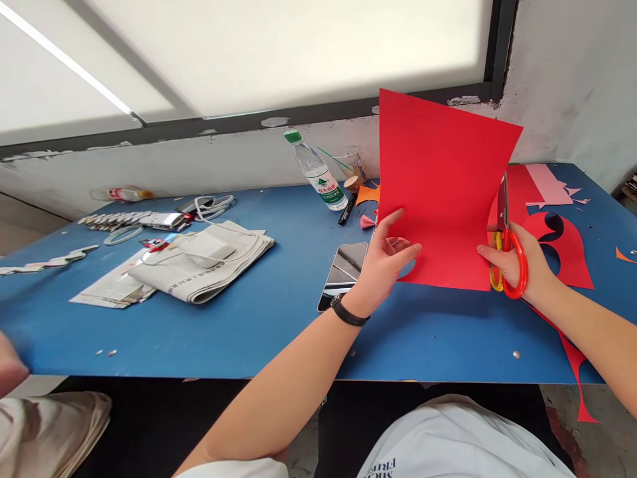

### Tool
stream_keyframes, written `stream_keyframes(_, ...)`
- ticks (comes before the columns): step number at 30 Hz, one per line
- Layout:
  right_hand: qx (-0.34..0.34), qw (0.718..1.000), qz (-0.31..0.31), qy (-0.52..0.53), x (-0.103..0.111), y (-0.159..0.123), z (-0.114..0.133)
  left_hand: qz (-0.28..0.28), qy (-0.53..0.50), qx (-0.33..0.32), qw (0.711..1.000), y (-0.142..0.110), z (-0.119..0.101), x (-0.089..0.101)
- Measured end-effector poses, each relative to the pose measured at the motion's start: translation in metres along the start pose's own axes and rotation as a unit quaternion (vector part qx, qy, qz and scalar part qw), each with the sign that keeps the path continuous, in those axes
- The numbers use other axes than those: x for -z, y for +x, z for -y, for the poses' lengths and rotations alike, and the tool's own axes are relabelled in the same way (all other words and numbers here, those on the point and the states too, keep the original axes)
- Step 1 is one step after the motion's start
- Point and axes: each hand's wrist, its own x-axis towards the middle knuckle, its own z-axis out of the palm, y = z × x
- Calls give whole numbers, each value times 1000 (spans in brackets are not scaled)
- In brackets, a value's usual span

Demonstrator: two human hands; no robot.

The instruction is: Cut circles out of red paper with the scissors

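Observation:
A large red sheet of paper (442,172) stands raised above the blue table, bent across its lower part. My left hand (381,265) grips its lower left edge, fingers and thumb resting on the paper. On the other side, my right hand (527,262) holds scissors (517,269) with red and yellow handles, blades pointing up. The right thumb also presses the sheet's lower right part. Behind my right hand lies cut red paper (572,245) with curved openings. A thin red offcut (574,358) hangs over the table's front edge.
A phone (343,269) lies beside my left wrist. Beyond stand a water bottle (318,172) and a cup (354,166), with a black marker (347,209) nearby. Folded newspapers (204,272) carry a white charger (206,247). Pink paper (547,182) sits at right. Another person's hand (10,365) shows at far left.

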Motion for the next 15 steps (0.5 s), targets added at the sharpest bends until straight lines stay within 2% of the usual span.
stream_keyframes(3, 5, 1000, -16, -5, 0, -1, -1, -10, -43, 5, 999, -1, -5, 0)
stream_keyframes(9, 31, 997, -55, -53, 2, -4, 1, 4, -123, 53, 991, -2, -12, 0)
stream_keyframes(15, 126, 982, -88, -111, 8, -4, 7, 71, -68, 167, 981, 7, -13, 12)
